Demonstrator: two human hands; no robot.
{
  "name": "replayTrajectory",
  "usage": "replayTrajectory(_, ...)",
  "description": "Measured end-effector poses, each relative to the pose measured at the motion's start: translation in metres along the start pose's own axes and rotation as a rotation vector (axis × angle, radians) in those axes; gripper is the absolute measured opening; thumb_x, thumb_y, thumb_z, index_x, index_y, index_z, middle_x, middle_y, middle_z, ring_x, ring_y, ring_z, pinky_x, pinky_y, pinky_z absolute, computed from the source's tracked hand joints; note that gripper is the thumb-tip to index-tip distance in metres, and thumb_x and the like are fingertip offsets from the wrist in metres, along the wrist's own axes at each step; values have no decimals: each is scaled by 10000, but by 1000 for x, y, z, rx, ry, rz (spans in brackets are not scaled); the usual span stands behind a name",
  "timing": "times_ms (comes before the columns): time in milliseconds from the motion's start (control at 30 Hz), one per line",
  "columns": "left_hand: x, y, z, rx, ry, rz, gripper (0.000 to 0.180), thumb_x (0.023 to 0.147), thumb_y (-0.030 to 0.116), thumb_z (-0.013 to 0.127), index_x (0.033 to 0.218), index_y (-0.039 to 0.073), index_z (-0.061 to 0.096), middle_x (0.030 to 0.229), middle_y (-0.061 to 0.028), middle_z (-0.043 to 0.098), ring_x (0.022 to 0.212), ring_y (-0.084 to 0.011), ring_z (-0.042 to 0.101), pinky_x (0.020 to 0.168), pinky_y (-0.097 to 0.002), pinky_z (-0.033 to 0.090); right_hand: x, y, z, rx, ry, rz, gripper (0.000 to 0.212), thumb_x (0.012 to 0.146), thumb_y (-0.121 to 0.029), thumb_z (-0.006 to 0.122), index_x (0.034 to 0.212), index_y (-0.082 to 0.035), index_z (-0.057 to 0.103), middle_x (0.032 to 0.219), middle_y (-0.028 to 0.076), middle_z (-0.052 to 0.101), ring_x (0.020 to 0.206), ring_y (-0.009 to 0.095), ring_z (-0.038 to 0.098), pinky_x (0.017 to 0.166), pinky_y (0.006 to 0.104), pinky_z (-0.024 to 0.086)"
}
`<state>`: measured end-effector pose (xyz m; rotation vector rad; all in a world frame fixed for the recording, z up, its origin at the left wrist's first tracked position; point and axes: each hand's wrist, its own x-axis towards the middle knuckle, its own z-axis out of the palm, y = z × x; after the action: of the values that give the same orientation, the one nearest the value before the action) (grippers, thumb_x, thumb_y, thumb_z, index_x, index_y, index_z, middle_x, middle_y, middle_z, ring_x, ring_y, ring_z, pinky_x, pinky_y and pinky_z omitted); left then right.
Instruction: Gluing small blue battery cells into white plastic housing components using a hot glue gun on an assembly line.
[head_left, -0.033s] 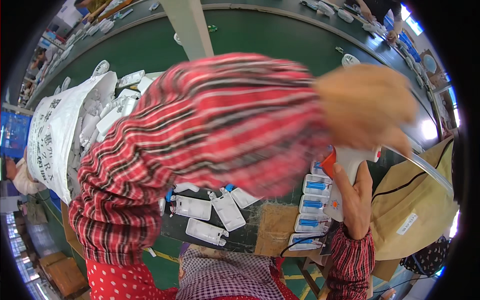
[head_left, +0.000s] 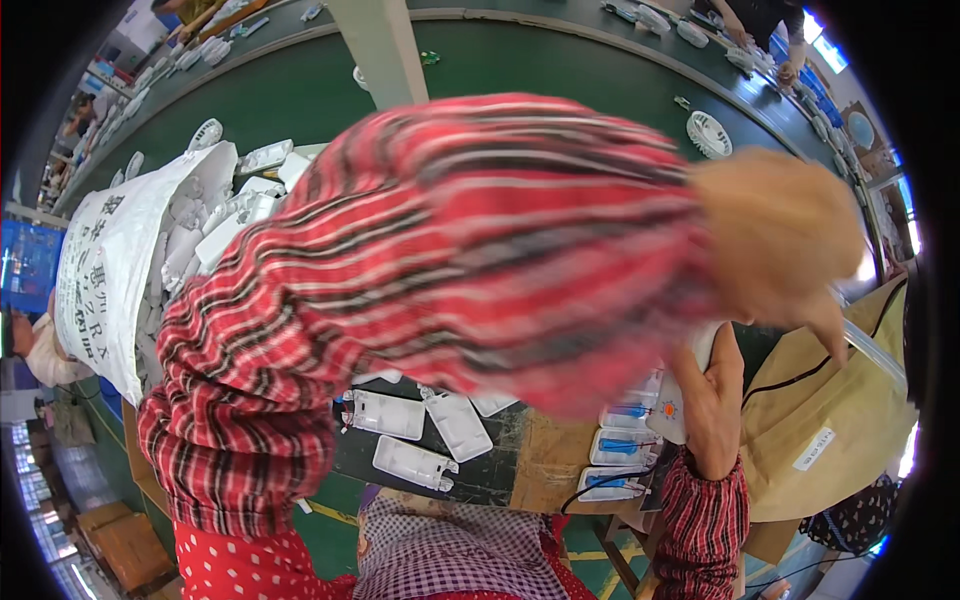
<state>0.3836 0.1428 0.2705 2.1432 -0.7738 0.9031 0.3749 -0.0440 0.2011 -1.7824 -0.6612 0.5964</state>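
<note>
My right hand [head_left: 716, 400] is wrapped round the pale handle of a hot glue gun [head_left: 671, 424], which has an orange mark near its lower end. The rest of the gun is hidden behind my left sleeve. Reaching across from the left, my left hand [head_left: 785, 238] is smeared by motion. One of its fingers points down at the near end of a clear glue stick [head_left: 876, 358]; its grip is hidden. Left of the gun stands a column of white plastic housings [head_left: 625, 447] with blue parts inside. More open white housings [head_left: 388, 414] lie in front of me.
A white sack [head_left: 100, 285] full of white plastic parts stands at the left. A brown board [head_left: 552, 450] lies on the dark bench. A tan bag [head_left: 800, 400] and black cord are at the right. Beyond runs a green conveyor [head_left: 530, 60] with a post; other people work there.
My left hand and sleeve have swept to the right along the glue stick. The sleeve now covers the orange trigger and several housings. My right hand has stayed in place.
</note>
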Motion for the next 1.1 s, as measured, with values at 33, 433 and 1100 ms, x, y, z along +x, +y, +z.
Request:
replayTrajectory(33,26,22,9,-120,-60,-35,310,786,343,703,788,33,689,772,-147,655,742,-328,648,665,-424,514,-12,-5,-18,-165,19,-147,281,926,-84,603,1177,32,552,1057,74,622,924,136,559,832,283,447)
replayTrajectory(433,33,37,17,105,-329,-145,152,714,204,668,828,140,745,806,-101,705,811,-277,683,685,-396,548,-20,7,-10,-10,29,-168,393,904,-68,626,1266,36,515,1137,79,603,955,130,568,792,257,466)
replayTrajectory(1100,-188,80,-22,480,-647,-625,234,658,152,768,844,74,649,893,-80,522,896,-262,543,695,-394,427,-38,-26,-20,250,60,31,440,948,-99,527,1321,102,406,1196,235,601,1084,306,621,955,398,501)
